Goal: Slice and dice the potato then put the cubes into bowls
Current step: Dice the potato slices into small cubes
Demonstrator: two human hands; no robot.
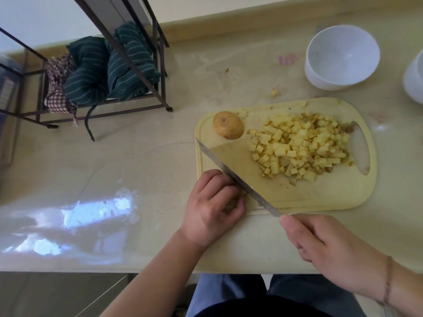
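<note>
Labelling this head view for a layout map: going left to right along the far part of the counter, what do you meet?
Wire rack holding striped cloths → whole potato → diced potato pile → white bowl

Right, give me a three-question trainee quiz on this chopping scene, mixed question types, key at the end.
1. True or false: the white bowl already holds potato cubes.
2. Which hand grips the knife? A) left hand B) right hand
3. Fill in: the uncut potato lies on the ____ far-left corner.

Key:
1. False; the bowl looks empty and the cubes are heaped on the cutting board.
2. B; the left hand curls round a piece beside the blade.
3. Cutting board's.
</note>
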